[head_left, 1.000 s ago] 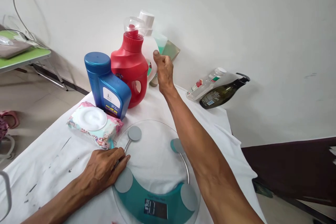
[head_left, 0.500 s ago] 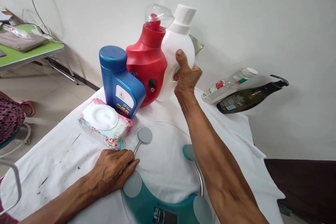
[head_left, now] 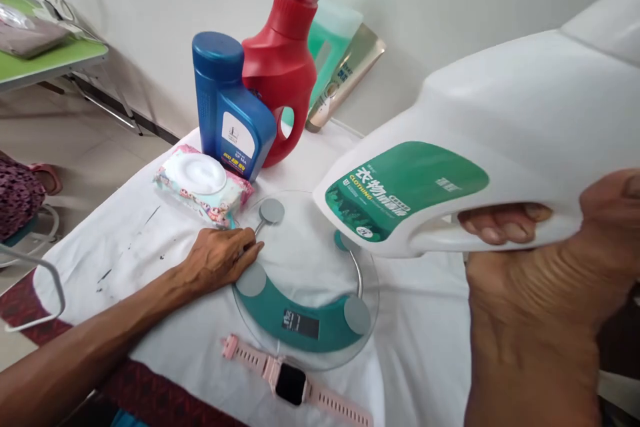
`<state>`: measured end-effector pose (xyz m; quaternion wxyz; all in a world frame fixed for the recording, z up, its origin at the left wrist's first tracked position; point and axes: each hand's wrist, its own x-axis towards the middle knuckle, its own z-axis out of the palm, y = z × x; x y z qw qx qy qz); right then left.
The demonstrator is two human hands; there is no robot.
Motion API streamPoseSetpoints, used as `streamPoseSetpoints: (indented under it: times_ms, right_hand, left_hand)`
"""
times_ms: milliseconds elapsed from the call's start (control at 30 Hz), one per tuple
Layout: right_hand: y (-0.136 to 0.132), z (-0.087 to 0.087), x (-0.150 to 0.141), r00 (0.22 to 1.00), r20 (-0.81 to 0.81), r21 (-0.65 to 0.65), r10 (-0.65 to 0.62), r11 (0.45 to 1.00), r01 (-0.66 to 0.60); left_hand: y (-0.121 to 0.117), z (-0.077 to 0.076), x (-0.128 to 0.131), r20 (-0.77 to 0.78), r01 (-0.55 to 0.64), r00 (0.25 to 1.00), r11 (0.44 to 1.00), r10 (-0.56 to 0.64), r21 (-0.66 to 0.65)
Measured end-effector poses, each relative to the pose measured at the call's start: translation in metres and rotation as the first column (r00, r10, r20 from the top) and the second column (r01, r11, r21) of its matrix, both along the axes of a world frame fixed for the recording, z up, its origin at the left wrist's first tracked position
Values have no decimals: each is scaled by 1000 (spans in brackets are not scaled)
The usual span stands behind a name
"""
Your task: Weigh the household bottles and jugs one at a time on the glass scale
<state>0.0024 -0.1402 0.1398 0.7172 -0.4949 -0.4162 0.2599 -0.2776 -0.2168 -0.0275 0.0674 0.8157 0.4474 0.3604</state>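
Observation:
My right hand (head_left: 545, 260) grips the handle of a large white detergent bottle (head_left: 475, 140) with a green label, holding it tilted on its side close to the camera, above the right part of the table. A round glass scale (head_left: 305, 280) with a teal band lies on the white cloth. At the scale's left edge rests my left hand (head_left: 220, 257), fingers loosely curled and touching the rim, holding nothing visible.
A blue bottle (head_left: 227, 107), a red detergent bottle (head_left: 283, 60), a green bottle (head_left: 330, 37) and a gold pouch (head_left: 345, 77) stand at the back by the wall. A wet-wipes pack (head_left: 200, 183) lies left of the scale. A pink smartwatch (head_left: 295, 383) lies in front. A green table (head_left: 50, 57) stands far left.
My right hand lifted the white bottle from behind the red one and brought it toward the camera, tilted sideways. The left hand stayed at the scale's edge.

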Motion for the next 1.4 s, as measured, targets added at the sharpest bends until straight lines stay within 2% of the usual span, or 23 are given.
streamPoseSetpoints:
  times_ms: [133, 333, 600, 767, 900, 1000, 1133, 1233, 1300, 1400]
  right_hand:
    - [-47, -6, -4, 998, 50, -47, 26, 999, -24]
    - [-86, -22, -17, 997, -78, -111, 2, 994, -11]
    - [-97, -37, -24, 993, -118, -50, -5, 999, -1]
    - [-98, -40, -26, 999, -2, -15, 42, 999, -42]
    - [-100, -46, -19, 999, 21, 41, -43, 998, 42]
    - [-105, -68, -1, 996, -19, -9, -82, 997, 82]
    - [-111, -118, 31, 974, -63, -180, -218, 962, 204]
    - [-111, -152, 50, 960, -125, -325, -252, 924, 200]
    - [-109, -165, 58, 958, -160, -378, -240, 911, 165]
    - [-108, -173, 63, 962, -148, -367, -228, 916, 161]
  left_hand:
    - [-1, -3, -2, -14, -14, 1000, 999, 14, -46]
    - [-1, -2, -4, -12, -10, 1000, 997, 9, -77]
    - [0, 1, -6, 23, 24, 999, 998, -23, -65]
    - [0, 0, -6, 4, 13, 1000, 999, -13, -52]
    - [1, -1, -6, -9, 19, 1000, 998, -20, -59]
    - [1, -3, -6, -18, 5, 1000, 998, -6, -60]
    - [2, -3, -6, -22, 1, 1000, 998, -2, -64]
    - [1, 0, -6, -25, -2, 1000, 998, 0, -61]
    - [1, 3, -5, -31, -3, 1000, 998, 1, -65]
    - [1, 5, -5, -39, 6, 999, 997, -9, -74]
